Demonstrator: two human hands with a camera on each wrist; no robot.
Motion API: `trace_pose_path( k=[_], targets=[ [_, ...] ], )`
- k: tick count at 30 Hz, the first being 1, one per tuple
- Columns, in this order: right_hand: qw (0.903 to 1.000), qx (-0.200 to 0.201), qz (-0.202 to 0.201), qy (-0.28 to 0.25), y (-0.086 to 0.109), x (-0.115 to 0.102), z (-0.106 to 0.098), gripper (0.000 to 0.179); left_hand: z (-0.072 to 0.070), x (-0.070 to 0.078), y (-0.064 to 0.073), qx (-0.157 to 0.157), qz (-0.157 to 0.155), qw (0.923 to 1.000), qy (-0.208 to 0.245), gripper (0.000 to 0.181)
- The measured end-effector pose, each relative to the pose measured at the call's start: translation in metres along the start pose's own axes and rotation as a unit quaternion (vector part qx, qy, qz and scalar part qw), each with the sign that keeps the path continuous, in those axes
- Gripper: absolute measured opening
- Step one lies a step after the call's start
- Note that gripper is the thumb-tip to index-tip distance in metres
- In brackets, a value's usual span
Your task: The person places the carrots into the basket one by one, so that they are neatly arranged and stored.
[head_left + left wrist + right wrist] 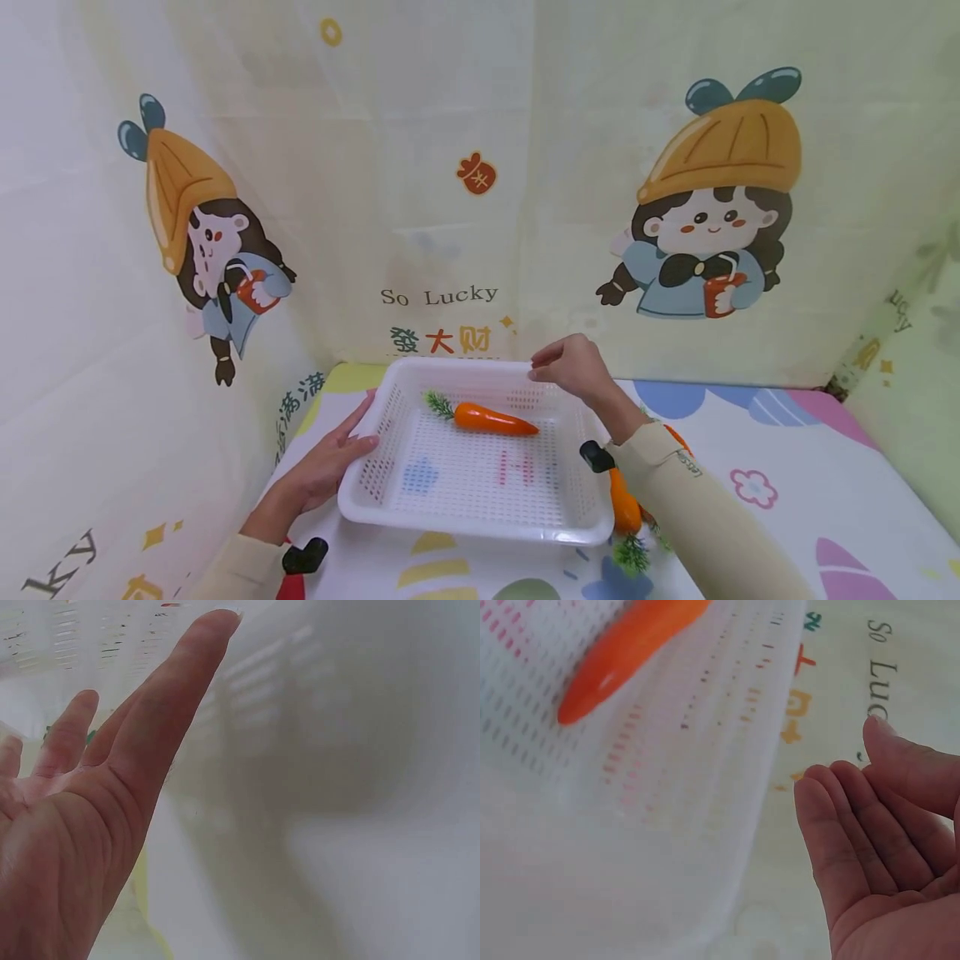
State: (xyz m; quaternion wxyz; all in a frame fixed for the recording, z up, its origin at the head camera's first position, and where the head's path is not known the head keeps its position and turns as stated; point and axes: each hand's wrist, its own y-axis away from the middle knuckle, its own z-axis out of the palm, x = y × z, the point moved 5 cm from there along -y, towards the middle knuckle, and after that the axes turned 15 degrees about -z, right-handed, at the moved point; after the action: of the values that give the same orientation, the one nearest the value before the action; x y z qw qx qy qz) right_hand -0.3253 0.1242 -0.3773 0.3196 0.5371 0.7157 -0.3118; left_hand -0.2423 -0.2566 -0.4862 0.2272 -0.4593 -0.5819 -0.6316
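Note:
A white plastic basket [480,533] with slotted walls stands in the middle of the head view, slightly tilted. One orange carrot [491,419] with green leaves lies inside it. My left hand [330,467] is at the basket's left side, thumb by the rim; its fingers [142,742] look fairly straight in the left wrist view, below the slotted plastic. Near the far right corner is my right hand [573,367], fingers slightly bent and thumb apart. The right wrist view shows its fingers [855,832] off the rim, with nothing between them.
More carrots [626,504] lie on the table to the basket's right, partly hidden by the right sleeve [690,500]. A red thing [292,587] shows under the left wrist. Behind the patterned tabletop [780,450] stands a printed cloth wall [555,208].

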Motion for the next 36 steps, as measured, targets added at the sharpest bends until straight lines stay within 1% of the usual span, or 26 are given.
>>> trace_pose_path(
  k=[4,7,10,14,19,24,30,36],
  targets=[
    [0.9997,-0.002,-0.015,0.018,0.009,0.002,-0.019,0.032,0.000,-0.001,-0.001,0.002,-0.005,1.0000,0.005,0.081],
    [0.9995,0.002,-0.015,0.027,0.017,0.007,-0.033,0.032,0.000,-0.001,-0.002,0.003,-0.008,0.9999,0.008,0.079],
    [0.9995,0.004,-0.006,0.031,0.026,0.014,-0.047,0.034,0.000,0.000,-0.002,0.002,-0.013,0.9998,0.015,0.077],
    [0.9994,0.005,0.004,0.034,0.043,0.028,-0.064,0.036,0.001,0.000,-0.003,0.002,-0.014,0.9997,0.018,0.077],
    [0.9988,0.009,0.017,0.044,0.064,0.051,-0.084,0.041,0.002,-0.001,-0.003,0.003,-0.015,0.9997,0.021,0.080],
    [0.9982,0.010,0.037,0.046,0.080,0.074,-0.099,0.043,0.001,-0.001,-0.002,0.005,-0.016,0.9996,0.024,0.080],
    [0.9980,0.012,0.035,0.052,0.101,0.093,-0.115,0.044,0.002,0.002,-0.001,0.001,-0.007,1.0000,0.002,0.076],
    [0.9975,0.007,0.034,0.063,0.116,0.108,-0.123,0.047,0.002,0.001,-0.002,0.011,-0.014,0.9998,0.004,0.078]
  ],
)
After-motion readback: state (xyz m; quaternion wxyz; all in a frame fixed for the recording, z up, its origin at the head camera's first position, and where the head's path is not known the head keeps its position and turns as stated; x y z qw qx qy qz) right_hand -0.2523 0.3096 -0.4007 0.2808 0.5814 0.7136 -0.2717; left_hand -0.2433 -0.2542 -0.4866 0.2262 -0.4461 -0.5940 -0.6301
